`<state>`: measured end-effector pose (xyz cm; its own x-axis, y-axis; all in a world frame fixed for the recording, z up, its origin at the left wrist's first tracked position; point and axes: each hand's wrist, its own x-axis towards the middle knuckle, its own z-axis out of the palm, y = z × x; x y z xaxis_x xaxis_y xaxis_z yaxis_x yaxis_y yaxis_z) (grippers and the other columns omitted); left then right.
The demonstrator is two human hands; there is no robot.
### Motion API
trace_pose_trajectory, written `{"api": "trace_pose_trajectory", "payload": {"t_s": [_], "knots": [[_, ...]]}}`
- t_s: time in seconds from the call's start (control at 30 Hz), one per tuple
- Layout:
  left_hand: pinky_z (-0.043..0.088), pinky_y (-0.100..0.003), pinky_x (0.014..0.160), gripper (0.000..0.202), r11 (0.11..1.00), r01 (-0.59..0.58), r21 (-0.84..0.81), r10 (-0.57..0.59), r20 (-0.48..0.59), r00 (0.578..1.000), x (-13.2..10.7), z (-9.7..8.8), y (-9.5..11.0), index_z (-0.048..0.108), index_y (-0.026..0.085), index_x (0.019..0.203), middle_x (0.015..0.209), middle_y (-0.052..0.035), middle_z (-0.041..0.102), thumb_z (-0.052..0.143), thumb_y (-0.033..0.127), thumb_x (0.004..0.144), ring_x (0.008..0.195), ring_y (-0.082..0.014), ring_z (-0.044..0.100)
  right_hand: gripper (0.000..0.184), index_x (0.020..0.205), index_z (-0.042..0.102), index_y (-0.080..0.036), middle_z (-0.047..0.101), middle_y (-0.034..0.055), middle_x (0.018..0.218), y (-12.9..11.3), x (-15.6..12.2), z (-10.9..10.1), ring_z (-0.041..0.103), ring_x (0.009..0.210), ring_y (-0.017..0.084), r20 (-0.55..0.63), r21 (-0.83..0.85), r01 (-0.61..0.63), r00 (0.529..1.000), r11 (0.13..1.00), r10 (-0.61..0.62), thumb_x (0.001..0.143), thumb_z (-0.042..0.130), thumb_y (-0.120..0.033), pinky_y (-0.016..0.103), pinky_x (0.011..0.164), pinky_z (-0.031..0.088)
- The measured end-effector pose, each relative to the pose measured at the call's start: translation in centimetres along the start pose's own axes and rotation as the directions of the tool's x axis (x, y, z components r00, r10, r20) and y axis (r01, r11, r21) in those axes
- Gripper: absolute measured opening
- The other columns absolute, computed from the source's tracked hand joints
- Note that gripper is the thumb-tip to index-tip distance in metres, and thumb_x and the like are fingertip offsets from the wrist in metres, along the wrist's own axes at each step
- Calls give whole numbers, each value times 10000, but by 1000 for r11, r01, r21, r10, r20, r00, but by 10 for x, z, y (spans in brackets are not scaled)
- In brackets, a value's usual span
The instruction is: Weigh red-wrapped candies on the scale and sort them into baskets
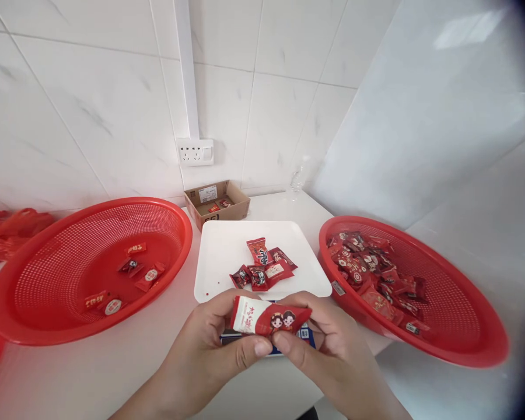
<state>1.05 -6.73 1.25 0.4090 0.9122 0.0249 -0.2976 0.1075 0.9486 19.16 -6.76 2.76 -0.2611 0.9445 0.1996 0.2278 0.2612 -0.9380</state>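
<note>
Between my two hands is a red and white wrapped candy with two cartoon figures printed on it. My left hand pinches its left half, thumb in front and fingers behind. The right half is gripped the same way by my right hand. Just beyond them lies a white tray with several red packets heaped in its middle. Below the tray, a blue panel of some device is partly hidden by my hands and the candy.
To the left stands a red perforated basket with a few packets inside. A similar basket on the right holds many more. Behind the tray sits a small cardboard box. Red plastic bags lie far left. A wall socket is above.
</note>
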Motion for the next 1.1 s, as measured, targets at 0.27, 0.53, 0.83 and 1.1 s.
{"api": "trace_pose_trajectory", "payload": {"t_s": [0.27, 0.53, 0.83, 1.1], "knots": [[485, -241, 750, 173, 1000, -21, -1, 21, -63, 998, 5, 0, 1, 720, 197, 862, 808, -20, 712, 753, 339, 769, 835, -172, 634, 152, 837, 703, -215, 697, 1, 696, -1, 6, 3, 622, 636, 146, -22, -22, 7, 1000, 1000, -8, 810, 645, -353, 225, 567, 487], [506, -178, 532, 166, 921, -107, -376, -44, -374, 926, 27, -16, -3, 707, 163, 862, 776, -16, 697, 783, 248, 741, 621, -101, 608, 330, 1158, 664, -250, 705, 10, 755, 11, 14, 14, 652, 696, 161, -100, 70, 1, 995, 998, 6, 891, 584, -426, 274, 686, 535], [530, -124, 514, 223, 782, -209, -587, -203, -558, 805, 39, -51, 14, 668, 126, 815, 740, -13, 644, 482, 140, 937, 575, -54, 613, 427, 1268, 560, -257, 663, 4, 749, 19, 11, 18, 631, 692, 166, -80, 146, -45, 995, 988, 57, 908, 552, -485, 316, 703, 521], [529, -161, 596, 224, 961, -222, -164, 154, -351, 924, 24, -32, -5, 741, 225, 824, 859, -2, 672, 837, 138, 641, 695, -102, 620, 539, 1022, 678, -221, 673, 44, 745, 23, 13, 10, 606, 703, 180, 77, 117, -117, 991, 986, 109, 883, 425, -676, 304, 682, 490]]}}
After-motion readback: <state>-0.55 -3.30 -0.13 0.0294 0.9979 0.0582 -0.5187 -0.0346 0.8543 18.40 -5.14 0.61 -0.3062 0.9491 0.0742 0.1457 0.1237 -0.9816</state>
